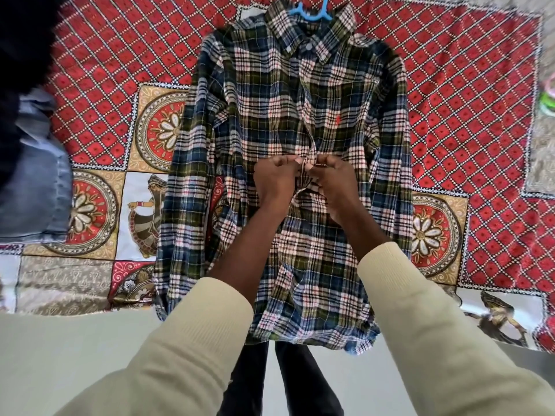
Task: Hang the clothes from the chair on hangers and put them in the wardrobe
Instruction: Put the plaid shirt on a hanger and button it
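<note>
Your left hand (pixel 274 175) and right hand (pixel 329 178) pinch the plaid shirt (pixel 288 121) placket between them, buttoning it. The blue hanger (pixel 312 12) beyond your hands is already in; the wardrobe trip remains.

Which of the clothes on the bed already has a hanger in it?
The plaid shirt in the middle: a blue hanger pokes out of its collar. The denim garment at the left edge shows no hanger.

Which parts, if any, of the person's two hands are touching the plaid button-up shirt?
Touching. The head view shows fingers of the left hand and right hand pinching the plaid button-up shirt along its front.
</note>
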